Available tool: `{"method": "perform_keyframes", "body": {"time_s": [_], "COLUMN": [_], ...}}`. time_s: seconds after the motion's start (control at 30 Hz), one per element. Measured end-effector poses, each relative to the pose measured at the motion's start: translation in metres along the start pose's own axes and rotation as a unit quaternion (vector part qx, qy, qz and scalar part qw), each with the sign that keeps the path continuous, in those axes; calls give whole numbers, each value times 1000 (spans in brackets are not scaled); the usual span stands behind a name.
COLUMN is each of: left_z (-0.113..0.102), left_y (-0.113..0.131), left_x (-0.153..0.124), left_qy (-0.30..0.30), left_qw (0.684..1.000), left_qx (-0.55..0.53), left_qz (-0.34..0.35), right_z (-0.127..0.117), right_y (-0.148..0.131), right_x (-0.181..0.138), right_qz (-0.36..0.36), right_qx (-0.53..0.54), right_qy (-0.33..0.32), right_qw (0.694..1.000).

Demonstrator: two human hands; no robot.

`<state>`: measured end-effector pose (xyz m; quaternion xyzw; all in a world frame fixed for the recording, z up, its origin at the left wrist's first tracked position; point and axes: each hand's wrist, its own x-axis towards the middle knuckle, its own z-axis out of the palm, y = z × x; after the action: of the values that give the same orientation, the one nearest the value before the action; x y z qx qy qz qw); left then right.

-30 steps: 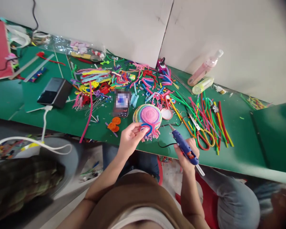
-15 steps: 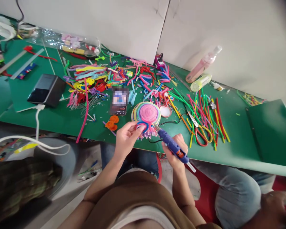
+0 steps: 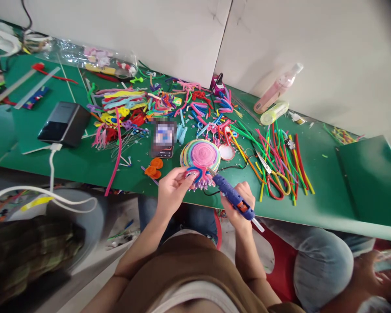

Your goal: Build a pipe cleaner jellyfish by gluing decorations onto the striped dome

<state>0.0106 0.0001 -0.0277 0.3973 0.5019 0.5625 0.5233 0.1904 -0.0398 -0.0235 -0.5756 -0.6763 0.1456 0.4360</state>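
Note:
My left hand (image 3: 173,189) pinches a curved blue-and-pink pipe-cleaner piece (image 3: 198,174) with a fringe of pink and whitish tips. In my right hand (image 3: 239,204) is a blue hot glue gun (image 3: 230,191), a clear glue stick jutting from its rear. The gun's nozzle is at the right side of the piece; whether it touches cannot be made out. Just behind lies a round coiled pipe-cleaner disc (image 3: 203,153), pink at the centre with pastel rings. The piece overlaps the disc's front edge, and my fingers hide part of it.
Scissors (image 3: 273,178) lie among loose pipe cleaners (image 3: 295,161) on the right. A phone (image 3: 164,139), orange coils (image 3: 154,167) and a black power bank (image 3: 63,124) are on the left. Bottles (image 3: 276,89) lean at the wall. Another person's leg (image 3: 324,261) is at lower right.
The glue gun and my right hand have shifted very slightly left and up, toward the pipe-cleaner piece. My left hand stays nearly still. At lower right, the other person's hand has moved.

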Motion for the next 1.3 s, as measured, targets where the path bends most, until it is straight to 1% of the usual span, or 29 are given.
{"method": "perform_keyframes", "body": {"time_s": [0.33,0.67,0.73,0.87,0.97,1.0,1.07,1.13,1.17,1.23,1.3], "left_z": [-2,-2,-2,-3,-10,-14,-23,-33,-37,-40,-38], "left_y": [-3,-1,0,2,2,1,3,8,12,23,36], "left_x": [0,-1,-2,-5,-1,2,10,20,25,35,44], "left_qy": [-6,-6,-11,-36,-40,-37,-31,-30,-41,-56,-72], "left_qw": [1000,1000,1000,999,999,998,993,983,976,962,945], "left_qx": [-1,8,5,2,28,47,97,152,182,229,272], "left_qz": [-1,-4,-4,-4,11,22,55,101,116,138,166], "right_z": [0,1,2,-1,-11,-15,-24,-32,-36,-41,-45], "right_y": [-1,0,2,13,32,40,60,79,88,100,105], "right_x": [1,0,0,0,-2,-4,-11,-20,-25,-32,-37], "right_qz": [7,10,6,8,59,81,119,146,155,152,124], "right_qx": [-19,-38,-68,-165,-201,-212,-249,-306,-330,-350,-341], "right_qy": [13,25,29,44,45,33,-19,-85,-119,-178,-215], "right_qw": [1000,999,997,985,977,973,961,937,923,907,907]}}
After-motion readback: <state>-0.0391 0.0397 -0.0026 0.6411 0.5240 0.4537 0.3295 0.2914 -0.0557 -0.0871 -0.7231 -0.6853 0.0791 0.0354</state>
